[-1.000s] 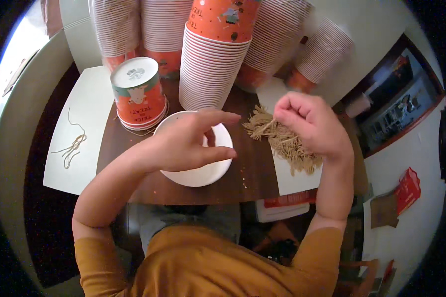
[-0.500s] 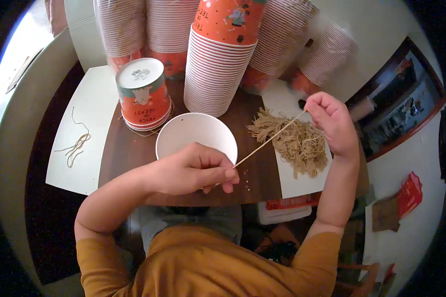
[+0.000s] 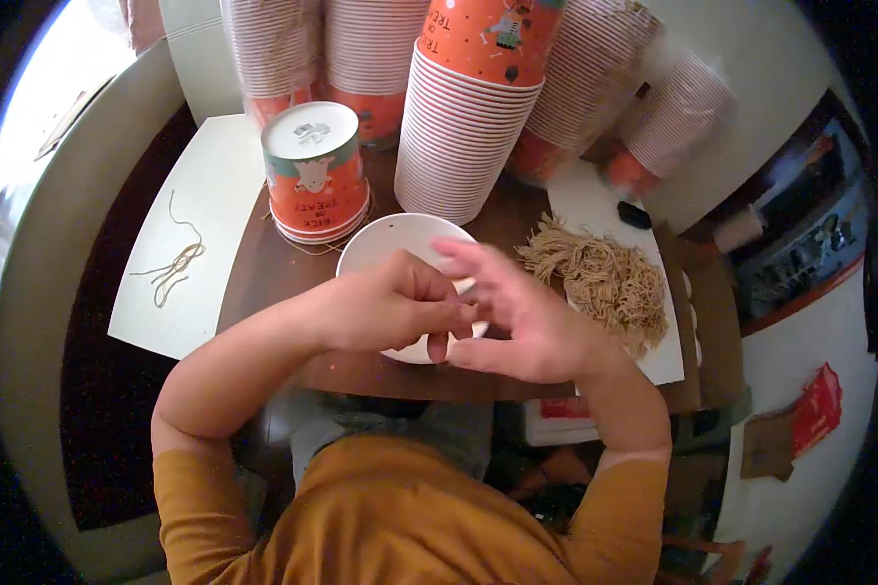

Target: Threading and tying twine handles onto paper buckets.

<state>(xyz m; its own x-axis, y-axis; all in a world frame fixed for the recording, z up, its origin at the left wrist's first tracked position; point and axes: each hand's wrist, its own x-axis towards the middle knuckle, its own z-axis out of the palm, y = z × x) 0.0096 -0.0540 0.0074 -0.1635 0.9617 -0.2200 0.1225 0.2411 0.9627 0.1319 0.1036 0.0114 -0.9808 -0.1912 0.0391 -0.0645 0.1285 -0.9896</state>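
Note:
Over a white-lined paper bucket (image 3: 369,255), my left hand (image 3: 390,310) is closed, thumb pressed against the bent fingers. Half a second ago a piece of tan string ran out of that pinch; now the string is hidden or too thin to make out. Close against its fingertips is my right hand (image 3: 537,327), slightly blurred, thumb and fingers spread apart. The bucket lies between my hands and the table, its opening showing, partly covered by both hands. A heap of tan strings (image 3: 610,283) rests on a white sheet to the right.
Upside-down orange buckets (image 3: 317,195) stand at the left, string around their base. Behind rises a tall stack of buckets (image 3: 468,127), flanked by plastic-wrapped stacks (image 3: 580,78). Loose strings (image 3: 176,263) lie on the left white sheet (image 3: 151,317). A small black object (image 3: 634,214) lies far right.
My right hand has come down and left to my left hand, and its fingers have spread. The string stretched between the hands no longer shows. The view has shifted slightly.

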